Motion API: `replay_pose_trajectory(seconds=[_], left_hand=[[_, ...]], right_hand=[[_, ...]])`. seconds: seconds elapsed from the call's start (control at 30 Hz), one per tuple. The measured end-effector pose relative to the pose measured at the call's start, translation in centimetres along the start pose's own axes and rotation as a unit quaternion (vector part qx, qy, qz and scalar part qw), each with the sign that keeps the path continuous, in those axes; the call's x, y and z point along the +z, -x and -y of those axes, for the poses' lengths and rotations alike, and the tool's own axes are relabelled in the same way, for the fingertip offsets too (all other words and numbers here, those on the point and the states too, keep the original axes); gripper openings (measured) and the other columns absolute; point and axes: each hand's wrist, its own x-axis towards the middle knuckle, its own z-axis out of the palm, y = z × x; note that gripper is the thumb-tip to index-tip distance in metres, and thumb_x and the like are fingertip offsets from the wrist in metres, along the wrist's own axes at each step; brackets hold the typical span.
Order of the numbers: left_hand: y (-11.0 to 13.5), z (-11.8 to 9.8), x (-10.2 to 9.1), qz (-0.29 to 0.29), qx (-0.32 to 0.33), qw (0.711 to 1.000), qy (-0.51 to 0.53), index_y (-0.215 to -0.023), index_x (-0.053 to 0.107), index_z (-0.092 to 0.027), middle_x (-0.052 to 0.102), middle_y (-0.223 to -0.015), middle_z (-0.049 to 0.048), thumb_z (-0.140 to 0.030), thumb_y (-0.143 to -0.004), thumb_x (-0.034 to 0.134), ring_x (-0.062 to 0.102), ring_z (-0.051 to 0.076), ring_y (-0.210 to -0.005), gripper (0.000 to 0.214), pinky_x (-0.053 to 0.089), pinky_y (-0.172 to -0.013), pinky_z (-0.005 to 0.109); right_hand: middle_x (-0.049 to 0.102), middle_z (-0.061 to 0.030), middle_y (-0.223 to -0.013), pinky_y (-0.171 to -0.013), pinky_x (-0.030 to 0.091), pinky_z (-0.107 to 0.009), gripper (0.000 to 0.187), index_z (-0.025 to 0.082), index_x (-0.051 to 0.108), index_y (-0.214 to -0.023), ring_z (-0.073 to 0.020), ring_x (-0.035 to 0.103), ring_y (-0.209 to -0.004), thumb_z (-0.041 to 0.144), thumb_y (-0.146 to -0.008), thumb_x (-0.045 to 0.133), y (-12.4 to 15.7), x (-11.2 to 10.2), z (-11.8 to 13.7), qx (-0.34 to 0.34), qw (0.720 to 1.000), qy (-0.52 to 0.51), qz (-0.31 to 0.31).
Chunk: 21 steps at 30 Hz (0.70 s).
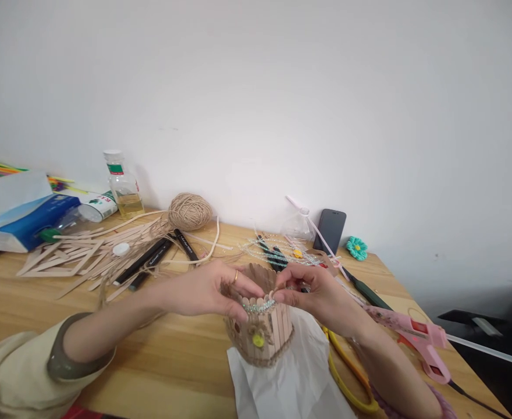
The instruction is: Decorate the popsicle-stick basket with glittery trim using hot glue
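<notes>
A small round holder made of upright wooden sticks (pixel 268 333) stands on a white sheet of paper (pixel 291 381); it has twine round it and a yellow button on the front. A strip of silver sparkly trim (pixel 259 306) runs along its rim. My left hand (pixel 208 289), with a ring on one finger, grips the holder's left side and presses the trim with its fingers. My right hand (pixel 312 293) pinches the trim at the right end of the rim. Both hands touch the holder.
The wooden table (pixel 164 361) carries loose wooden sticks (pixel 77 254), black pens (pixel 151 262), a twine ball (pixel 190 211), a small bottle (pixel 124 186), a blue tissue box (pixel 24 218), a phone (pixel 330 230), a teal flower (pixel 356 247), a pink glue gun (pixel 417 337) and yellow scissors (pixel 347 381).
</notes>
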Motion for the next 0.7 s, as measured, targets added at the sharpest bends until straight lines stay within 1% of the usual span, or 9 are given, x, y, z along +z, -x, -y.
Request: replay_pose_trajectory(seconds=[0.13, 0.2, 0.27, 0.37, 0.43, 0.5, 0.6, 0.67, 0.7], left_hand=[[-0.1, 0.3, 0.4, -0.027, -0.005, 0.999, 0.026, -0.090, 0.076, -0.021, 0.074, -0.085, 0.0016, -0.029, -0.074, 0.073, 0.063, 0.017, -0.080, 0.018, 0.049, -0.074, 0.026], [0.0, 0.5, 0.5, -0.044, -0.007, 0.998, 0.036, -0.088, 0.076, -0.020, 0.074, -0.085, 0.0018, -0.028, -0.073, 0.074, 0.063, 0.017, -0.080, 0.017, 0.049, -0.073, 0.026], [-0.1, 0.6, 0.6, -0.062, -0.016, 0.997, 0.044, -0.086, 0.076, -0.019, 0.073, -0.086, 0.0022, -0.027, -0.071, 0.074, 0.063, 0.017, -0.079, 0.017, 0.049, -0.073, 0.026], [0.0, 0.7, 0.6, -0.092, -0.033, 0.993, 0.059, -0.083, 0.074, -0.017, 0.073, -0.083, 0.0031, -0.028, -0.070, 0.074, 0.063, 0.018, -0.078, 0.017, 0.049, -0.072, 0.027], [0.1, 0.8, 0.6, -0.104, -0.042, 0.991, 0.070, -0.083, 0.074, -0.016, 0.073, -0.082, 0.0041, -0.029, -0.070, 0.074, 0.064, 0.019, -0.077, 0.018, 0.050, -0.072, 0.029], [0.3, 0.9, 0.6, -0.113, -0.046, 0.989, 0.082, -0.084, 0.073, -0.016, 0.074, -0.085, 0.0051, -0.030, -0.070, 0.074, 0.065, 0.020, -0.079, 0.020, 0.051, -0.074, 0.030], [0.6, 1.3, 0.5, -0.129, -0.042, 0.986, 0.098, -0.086, 0.070, -0.016, 0.074, -0.088, 0.0048, -0.031, -0.073, 0.072, 0.066, 0.019, -0.082, 0.020, 0.050, -0.076, 0.029], [0.8, 1.8, 0.5, -0.142, -0.033, 0.983, 0.111, -0.085, 0.067, -0.016, 0.072, -0.084, 0.0036, -0.034, -0.075, 0.071, 0.065, 0.017, -0.078, 0.020, 0.050, -0.073, 0.027], [0.8, 2.1, 0.5, -0.147, -0.027, 0.982, 0.118, -0.084, 0.065, -0.016, 0.071, -0.083, 0.0031, -0.035, -0.076, 0.071, 0.064, 0.016, -0.076, 0.021, 0.049, -0.071, 0.026]], right_hand=[[0.059, 0.0005, -0.072, -0.066, 0.039, -0.027, 0.024, 0.018, 0.067, -0.084, -0.0138, 0.050, -0.070, 0.040, -0.074, 0.070, 0.1, -0.2, 0.2, -0.008, 0.999, 0.026, -0.040], [0.060, -0.0007, -0.076, -0.069, 0.042, -0.028, 0.029, 0.019, 0.067, -0.094, -0.0158, 0.054, -0.074, 0.043, -0.079, 0.067, 0.3, -0.4, 0.0, -0.043, 0.993, 0.069, -0.086], [0.064, -0.0034, -0.088, -0.075, 0.045, -0.030, 0.027, 0.019, 0.065, -0.102, -0.0175, 0.058, -0.084, 0.042, -0.086, 0.062, 0.7, -0.4, -0.2, -0.110, 0.972, 0.130, -0.165], [0.064, -0.0045, -0.102, -0.083, 0.045, -0.028, 0.017, 0.021, 0.060, -0.104, -0.0157, 0.059, -0.096, 0.031, -0.091, 0.057, 2.3, -0.3, 0.2, -0.203, 0.917, 0.201, -0.277], [0.065, -0.0025, -0.094, -0.080, 0.047, -0.022, 0.009, 0.022, 0.059, -0.100, -0.0125, 0.060, -0.091, 0.023, -0.092, 0.055, 4.1, -0.4, 0.6, -0.248, 0.892, 0.235, -0.297], [0.065, 0.0001, -0.083, -0.072, 0.048, -0.018, 0.006, 0.022, 0.058, -0.092, -0.0103, 0.062, -0.079, 0.018, -0.091, 0.055, 6.4, -0.8, 0.7, -0.276, 0.880, 0.274, -0.273], [0.064, 0.0025, -0.069, -0.058, 0.050, -0.017, 0.015, 0.023, 0.060, -0.077, -0.0104, 0.062, -0.063, 0.024, -0.091, 0.053, 10.6, -2.0, -1.0, -0.218, 0.907, 0.307, -0.188], [0.063, 0.0038, -0.061, -0.050, 0.050, -0.016, 0.025, 0.024, 0.061, -0.068, -0.0110, 0.062, -0.055, 0.035, -0.090, 0.055, 13.7, -3.0, -3.6, -0.085, 0.926, 0.328, -0.165], [0.062, 0.0028, -0.056, -0.042, 0.047, -0.018, 0.034, 0.024, 0.061, -0.063, -0.0127, 0.061, -0.050, 0.045, -0.088, 0.054, 15.1, -3.6, -5.1, 0.005, 0.925, 0.326, -0.194]])
